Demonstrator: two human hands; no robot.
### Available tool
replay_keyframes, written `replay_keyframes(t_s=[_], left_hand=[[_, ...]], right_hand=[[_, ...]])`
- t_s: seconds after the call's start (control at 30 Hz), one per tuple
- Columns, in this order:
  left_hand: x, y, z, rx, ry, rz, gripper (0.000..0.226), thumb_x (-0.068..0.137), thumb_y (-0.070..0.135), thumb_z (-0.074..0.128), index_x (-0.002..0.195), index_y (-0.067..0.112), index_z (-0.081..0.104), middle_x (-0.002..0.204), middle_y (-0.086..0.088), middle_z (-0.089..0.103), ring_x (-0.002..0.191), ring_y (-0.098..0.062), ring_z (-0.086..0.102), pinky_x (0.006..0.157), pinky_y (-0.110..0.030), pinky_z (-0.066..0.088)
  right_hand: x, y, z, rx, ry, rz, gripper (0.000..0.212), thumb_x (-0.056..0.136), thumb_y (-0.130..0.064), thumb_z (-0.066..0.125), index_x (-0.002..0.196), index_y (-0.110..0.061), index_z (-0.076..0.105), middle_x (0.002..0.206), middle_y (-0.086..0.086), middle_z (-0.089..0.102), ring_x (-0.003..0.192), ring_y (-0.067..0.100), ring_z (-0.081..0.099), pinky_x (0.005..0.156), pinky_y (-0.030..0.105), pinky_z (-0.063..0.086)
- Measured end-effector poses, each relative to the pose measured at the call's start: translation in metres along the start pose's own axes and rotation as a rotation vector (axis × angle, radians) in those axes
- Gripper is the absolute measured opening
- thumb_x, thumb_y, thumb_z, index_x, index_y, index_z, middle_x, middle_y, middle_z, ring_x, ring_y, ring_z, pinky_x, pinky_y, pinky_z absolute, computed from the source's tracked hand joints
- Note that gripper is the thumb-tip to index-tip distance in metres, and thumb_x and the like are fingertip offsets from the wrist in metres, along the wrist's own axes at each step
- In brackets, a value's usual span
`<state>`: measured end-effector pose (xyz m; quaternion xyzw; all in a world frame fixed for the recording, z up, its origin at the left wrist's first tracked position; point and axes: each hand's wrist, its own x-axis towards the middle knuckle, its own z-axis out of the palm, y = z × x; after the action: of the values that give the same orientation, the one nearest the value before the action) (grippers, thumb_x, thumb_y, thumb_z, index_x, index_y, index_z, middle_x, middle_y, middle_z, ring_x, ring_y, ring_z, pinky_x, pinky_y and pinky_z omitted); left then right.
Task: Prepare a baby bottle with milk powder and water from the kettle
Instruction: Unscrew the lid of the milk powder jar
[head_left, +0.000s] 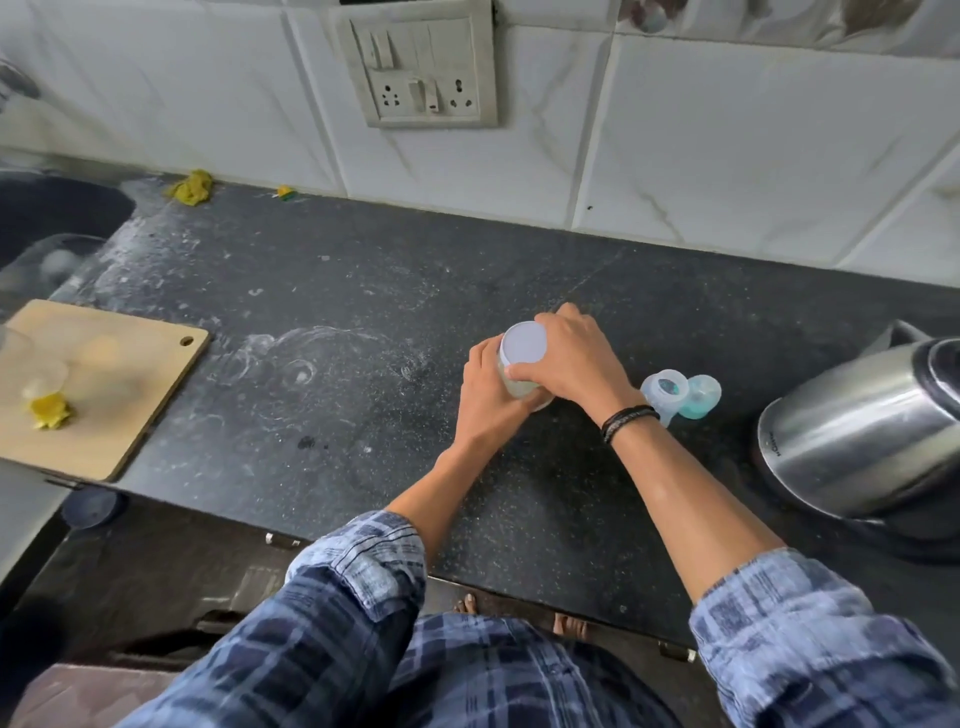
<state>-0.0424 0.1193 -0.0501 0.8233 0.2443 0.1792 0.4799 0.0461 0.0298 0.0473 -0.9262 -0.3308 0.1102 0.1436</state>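
Observation:
A small clear jar with pale powder inside and a white round lid (523, 343) stands on the dark counter (363, 322). My left hand (488, 389) wraps the jar's body from the left. My right hand (569, 358) grips the lid from above and from the right. Just right of my hands a clear baby bottle (665, 391) lies beside its teal cap (701, 397). At the right edge a steel kettle (857, 431) sits on its base.
A wooden cutting board (104, 389) with a yellow scrap lies at the left, near a dark sink (52, 218). A yellow cloth (192, 188) lies by the tiled wall, under a switch plate (423, 67). White smears mark the counter's middle.

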Motion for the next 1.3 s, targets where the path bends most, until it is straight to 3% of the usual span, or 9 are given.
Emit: replay_keyframes(t_s=[0.1,0.27,0.5,0.73,0.97,1.3], left_hand=[[0.004,-0.002,-0.004,0.056,-0.025,0.031,0.089,0.068,0.064,0.072,0.145,0.028,0.046,0.135,0.011,0.039,0.124,-0.012,0.039,0.105,-0.037,0.04],[0.009,-0.006,-0.008,0.084,-0.011,0.056,0.089,0.064,0.067,0.074,0.143,0.032,0.05,0.129,0.018,0.041,0.122,-0.01,0.044,0.099,-0.036,0.044],[0.008,-0.001,-0.013,0.104,0.036,0.052,0.084,0.062,0.067,0.081,0.136,0.037,0.055,0.121,0.033,0.042,0.109,0.004,0.048,0.08,-0.015,0.039],[0.01,-0.004,-0.012,0.129,0.04,0.055,0.083,0.062,0.066,0.082,0.135,0.037,0.056,0.121,0.029,0.048,0.11,0.003,0.047,0.086,-0.017,0.04],[0.014,-0.011,-0.009,0.149,0.067,0.064,0.08,0.06,0.067,0.081,0.132,0.043,0.054,0.118,0.027,0.053,0.108,0.001,0.047,0.093,-0.031,0.045],[0.01,-0.014,-0.007,0.14,0.093,0.076,0.086,0.06,0.071,0.082,0.135,0.039,0.055,0.119,0.024,0.053,0.108,0.002,0.045,0.095,-0.03,0.042]], right_hand=[[-0.002,0.001,0.002,0.0,0.011,-0.017,0.084,0.079,-0.057,0.081,0.144,-0.011,0.053,0.134,0.011,0.051,0.121,0.029,0.053,0.093,0.035,0.046],[-0.001,0.003,0.002,0.038,0.021,-0.034,0.081,0.079,-0.052,0.083,0.142,-0.01,0.054,0.132,0.011,0.05,0.119,0.029,0.053,0.088,0.033,0.044],[0.004,0.009,0.002,0.077,0.009,-0.069,0.08,0.075,-0.05,0.086,0.139,-0.011,0.057,0.131,0.009,0.052,0.117,0.028,0.052,0.091,0.035,0.045],[0.007,0.013,0.005,0.111,0.02,-0.088,0.08,0.074,-0.048,0.088,0.138,-0.011,0.057,0.131,0.009,0.052,0.119,0.027,0.052,0.09,0.035,0.046],[0.009,0.018,0.006,0.127,0.019,-0.12,0.082,0.072,-0.05,0.088,0.138,-0.012,0.058,0.132,0.008,0.053,0.119,0.028,0.052,0.092,0.038,0.048],[0.013,0.024,0.003,0.124,-0.025,-0.198,0.078,0.074,-0.049,0.087,0.137,-0.014,0.058,0.13,0.004,0.052,0.117,0.025,0.051,0.086,0.029,0.038]])
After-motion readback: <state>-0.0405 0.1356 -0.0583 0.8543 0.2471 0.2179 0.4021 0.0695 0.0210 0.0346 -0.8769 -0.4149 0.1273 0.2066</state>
